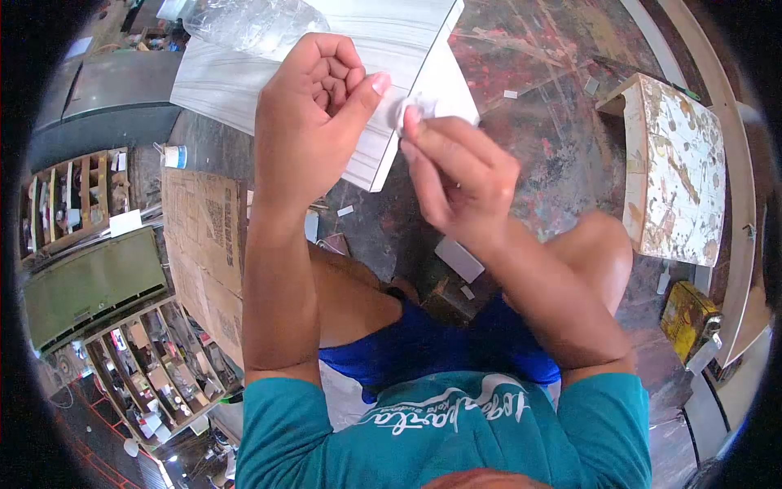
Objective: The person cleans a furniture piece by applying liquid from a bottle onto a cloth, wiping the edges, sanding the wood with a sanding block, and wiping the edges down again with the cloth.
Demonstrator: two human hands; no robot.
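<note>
Right hand (463, 169) at panel edge (388, 160), perhaps with cloth (423, 105).

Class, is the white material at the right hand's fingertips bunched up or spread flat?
Bunched up: the white material shows as a small clump pinched in the right hand, near the edge of the grained panel.

From close above, the head view looks steeply down over the shirt (505, 447) toward the board (379, 37).

Grey-streaked white board (394, 50), far centre
Streaked face showing; a small, blurred white wad (423, 105) is pinched at its right edge.
</note>
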